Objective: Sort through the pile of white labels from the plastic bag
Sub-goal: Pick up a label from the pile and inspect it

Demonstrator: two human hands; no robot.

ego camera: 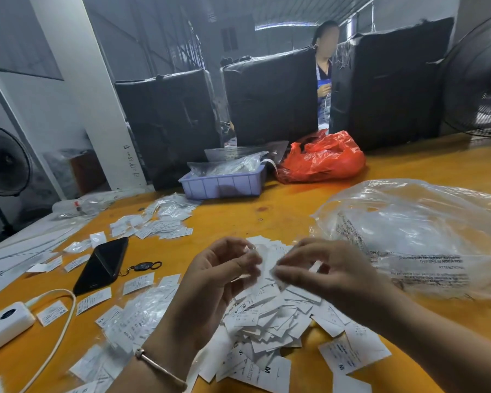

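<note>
Sorting: both hands raised just above the label pile point(270, 316), fingertips nearly meeting over it.
left hand point(210, 282): fingers curled, pinching a small clear sleeve point(251, 251) at the tips; thin bracelet point(159, 367) on the wrist.
right hand point(321, 268): thumb and fingers pinched on a white label point(313, 266); blurred, can't read any print on it.
label pile: loose heap of white labels on the orange table point(267, 211), directly under the hands; size letters M, S, XS, XL visible on some.
plastic bag point(425, 236): clear, crumpled, printed warning text, lying right of the pile, its near edge just beside the right hand.
bagged labels point(142, 316): labels in clear sleeves spread left of the pile; a second scatter point(159, 225) farther back-left of the pile.
phone point(102, 265): black, face up, left of the pile; key fob point(142, 266) just beside it on the pile side.
power bank point(3, 327): white, far left of the pile, cable point(65, 316) looping off it.
tray point(224, 181): lavender plastic, behind the pile, holding clear packets.
red bag point(323, 160): behind the pile, just right of the tray.
Background: black wrapped bundles point(270, 97) past the table's far edge; another person point(325, 69) standing between two of them.
</note>
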